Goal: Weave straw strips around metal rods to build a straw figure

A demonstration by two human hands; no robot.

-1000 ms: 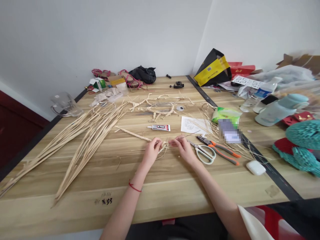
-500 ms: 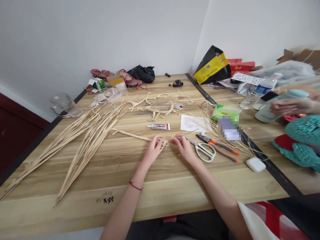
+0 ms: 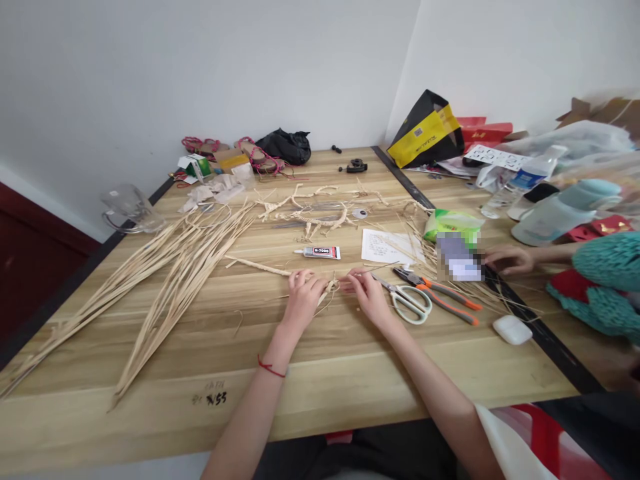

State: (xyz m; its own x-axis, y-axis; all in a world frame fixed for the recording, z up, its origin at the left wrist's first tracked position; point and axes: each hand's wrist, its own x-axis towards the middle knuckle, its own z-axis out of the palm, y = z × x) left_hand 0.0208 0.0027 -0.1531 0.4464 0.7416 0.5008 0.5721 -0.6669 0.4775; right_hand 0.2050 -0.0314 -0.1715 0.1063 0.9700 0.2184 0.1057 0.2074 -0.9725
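Note:
Near the middle of the table, my left hand (image 3: 303,300) is closed on a pale braided straw piece (image 3: 265,268), whose long thin end points left. A small knotted part (image 3: 330,287) with a loose loop shows between my hands. My right hand (image 3: 369,297) pinches at the right side of this knot, on a thin strand. A glue tube (image 3: 321,252) lies just beyond my hands. White-handled scissors (image 3: 411,303) and orange-handled pliers (image 3: 447,297) rest right of my right hand. Behind the tube lie woven straw figures (image 3: 325,220).
Long straw bundles (image 3: 185,293) spread over the left side, near a glass mug (image 3: 131,210). A written paper (image 3: 390,247), phone (image 3: 460,257) and white case (image 3: 512,329) lie right. Another person's hand (image 3: 510,260) is beside the phone, near a pale blue bottle (image 3: 560,210).
My left hand has turned more palm-down over the braid. The other person's hand has left the pale blue bottle and come down beside the phone.

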